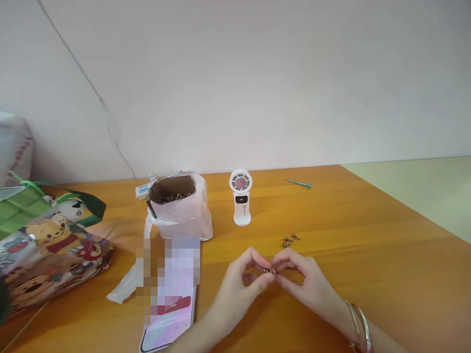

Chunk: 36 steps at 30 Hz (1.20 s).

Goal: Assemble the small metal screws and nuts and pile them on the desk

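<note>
Low over the wooden table, my left hand (241, 279) pinches a small brassy metal part (267, 270) between thumb and forefinger. My right hand (307, 282) meets it fingertip to fingertip, its thumb and forefinger closed on the part's other end. The fingers cover most of the part, so its exact kind cannot be made out. Just beyond my hands lies a little group of similar metal pieces (287, 241). A cardboard box (184, 215) in white plastic wrap stands farther back on the left, its top open, with many small metal pieces inside.
A white handheld fan (242, 206) stands upright behind my hands. Back right lies a thin teal screwdriver-like tool (300, 183). A phone (172, 318), partly pixelated, lies beside my left forearm. A cartoon-print bag (59, 245) fills the left side, and a wall rises behind the table (368, 220).
</note>
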Available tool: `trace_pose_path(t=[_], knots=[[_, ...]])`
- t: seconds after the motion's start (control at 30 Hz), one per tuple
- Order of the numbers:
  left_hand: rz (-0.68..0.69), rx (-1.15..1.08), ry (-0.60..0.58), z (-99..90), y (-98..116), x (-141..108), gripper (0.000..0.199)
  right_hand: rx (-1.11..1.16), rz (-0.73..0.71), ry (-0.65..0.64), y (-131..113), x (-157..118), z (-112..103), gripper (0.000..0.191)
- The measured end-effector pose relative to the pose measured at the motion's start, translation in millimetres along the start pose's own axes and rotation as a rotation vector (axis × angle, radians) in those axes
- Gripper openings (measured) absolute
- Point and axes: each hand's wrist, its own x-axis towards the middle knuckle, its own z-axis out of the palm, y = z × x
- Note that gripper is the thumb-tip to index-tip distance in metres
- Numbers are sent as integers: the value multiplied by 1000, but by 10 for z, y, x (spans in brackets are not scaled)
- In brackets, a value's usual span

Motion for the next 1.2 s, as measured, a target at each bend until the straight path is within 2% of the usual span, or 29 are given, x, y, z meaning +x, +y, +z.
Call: trace_pose_path(t=[0.17, 0.3, 0.4, 0.5, 0.7, 0.87, 1.03, 1.2], knots=[[-45, -75, 47, -19, -69, -14, 22, -51, -19, 49, -33, -38, 68, 8], [-64, -74, 24, -9, -90, -38, 24, -91, -57, 111, -30, -57, 111, 8], [-76, -67, 10, -16, -118, -39, 23, -144, -98, 116, -20, -61, 109, 3], [-89, -27, -4, -36, -128, -47, 19, -208, -142, 118, -5, -68, 93, 6], [-82, 187, -52, -80, -41, -54, 13, -265, -199, 86, 33, -86, 67, 8], [-28, 367, -27, -110, 1, -38, 6, -287, -241, 89, 53, -87, 50, 5], [-49, 411, -22, -101, -66, -62, 8, -267, -209, 5, 54, -83, 51, 14], [-90, 403, -55, -95, -73, -57, 12, -329, -264, -9, 66, -91, 46, 10]])
